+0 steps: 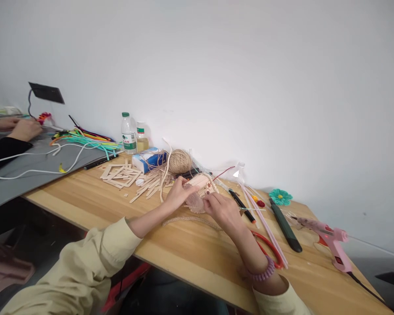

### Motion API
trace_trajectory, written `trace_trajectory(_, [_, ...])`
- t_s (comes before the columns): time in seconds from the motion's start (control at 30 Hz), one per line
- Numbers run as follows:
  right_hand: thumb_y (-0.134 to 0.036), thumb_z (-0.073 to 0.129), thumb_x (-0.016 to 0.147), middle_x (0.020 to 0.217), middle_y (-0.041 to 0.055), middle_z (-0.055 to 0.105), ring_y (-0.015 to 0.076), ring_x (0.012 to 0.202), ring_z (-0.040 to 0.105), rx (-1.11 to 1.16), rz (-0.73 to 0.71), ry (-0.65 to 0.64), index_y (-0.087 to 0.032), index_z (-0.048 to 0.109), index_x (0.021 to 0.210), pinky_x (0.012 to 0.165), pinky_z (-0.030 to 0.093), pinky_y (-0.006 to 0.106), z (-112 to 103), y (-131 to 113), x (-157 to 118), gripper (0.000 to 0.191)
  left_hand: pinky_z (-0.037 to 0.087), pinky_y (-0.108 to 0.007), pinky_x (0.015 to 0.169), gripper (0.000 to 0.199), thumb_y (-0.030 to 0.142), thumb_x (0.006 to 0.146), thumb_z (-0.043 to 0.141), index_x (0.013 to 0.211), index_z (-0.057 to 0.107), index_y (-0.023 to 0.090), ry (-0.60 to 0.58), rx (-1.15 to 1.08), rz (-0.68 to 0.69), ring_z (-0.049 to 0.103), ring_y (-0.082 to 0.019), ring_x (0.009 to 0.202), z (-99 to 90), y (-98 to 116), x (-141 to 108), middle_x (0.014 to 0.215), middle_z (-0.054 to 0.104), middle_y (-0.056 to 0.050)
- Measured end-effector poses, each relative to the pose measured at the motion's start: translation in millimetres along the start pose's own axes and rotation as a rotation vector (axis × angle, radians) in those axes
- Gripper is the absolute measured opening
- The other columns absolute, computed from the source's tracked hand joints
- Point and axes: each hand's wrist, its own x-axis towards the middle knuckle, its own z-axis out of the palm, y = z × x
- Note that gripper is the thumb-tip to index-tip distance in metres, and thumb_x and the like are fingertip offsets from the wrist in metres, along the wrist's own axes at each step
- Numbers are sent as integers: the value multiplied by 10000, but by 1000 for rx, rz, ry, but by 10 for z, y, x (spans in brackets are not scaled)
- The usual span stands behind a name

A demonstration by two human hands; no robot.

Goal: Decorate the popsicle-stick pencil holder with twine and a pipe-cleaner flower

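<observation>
My left hand [180,192] is closed around the edge of a small craft piece made of pale wooden sticks [201,180]. Brown round dots and a scalloped edge show on its right side. Under it hangs a sheer pinkish strip of lace or ribbon [195,203], between my two hands. My right hand [223,211] is pinched at the right side of this strip; what its fingertips grip is too small to make out. A braided cord [190,219] lies on the table just below my hands. Red-handled scissors [269,246] lie partly behind my right wrist.
Loose wooden sticks [151,183], a twine ball [180,161], a tissue pack [149,160] and bottles [128,134] stand left and behind. To the right are a marker [242,205], a dark green cutter [285,225] and a pink glue gun [336,245]. A co-worker's hands [24,129] are far left.
</observation>
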Motion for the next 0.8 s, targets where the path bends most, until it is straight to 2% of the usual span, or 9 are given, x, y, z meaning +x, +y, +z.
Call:
trace_trajectory(0.23, [-324, 529, 917, 762, -11, 607, 95, 615, 576, 159, 171, 23, -143, 597, 871, 577, 505, 252, 36, -28, 27, 198, 423, -309, 771, 367, 435, 645, 709, 868, 525, 209, 12, 35, -8, 574, -231, 897, 6, -8, 1, 872, 604, -29])
trace_trajectory(0.33, [-311, 525, 919, 706, -27, 594, 90, 587, 572, 236, 182, 12, -141, 592, 834, 560, 498, 243, -40, -65, 65, 201, 417, -306, 773, 377, 448, 642, 708, 868, 520, 212, 14, 47, -10, 573, -233, 901, 3, -16, 16, 878, 605, -31])
trace_trajectory(0.43, [-257, 490, 922, 726, -8, 614, 111, 638, 601, 281, 155, -3, -152, 598, 910, 596, 512, 253, -117, -102, 80, 151, 410, -311, 770, 386, 480, 656, 685, 871, 515, 209, 14, 64, -10, 573, -239, 903, 2, -25, 27, 879, 605, -38])
trace_trajectory(0.53, [-244, 459, 912, 767, 38, 640, 145, 646, 612, 246, 147, 2, -166, 612, 1002, 592, 511, 268, -133, -129, 66, 194, 402, -315, 776, 410, 508, 655, 675, 885, 515, 209, 13, 86, -8, 571, -246, 915, 0, -32, 33, 895, 607, -44])
trace_trajectory(0.63, [-248, 450, 920, 830, 71, 659, 170, 671, 627, 173, 139, 11, -186, 648, 983, 581, 498, 275, -101, -136, 44, 216, 392, -320, 785, 427, 532, 645, 673, 880, 516, 212, 17, 112, -7, 569, -253, 922, -2, -37, 34, 919, 607, -52])
trace_trajectory(0.8, [-204, 418, 934, 818, 53, 660, 156, 687, 628, 66, 118, 15, -231, 665, 968, 585, 474, 244, -78, -130, 19, 251, 387, -322, 786, 452, 568, 643, 664, 885, 511, 217, 28, 149, 4, 569, -259, 926, -2, -32, 12, 926, 603, -52])
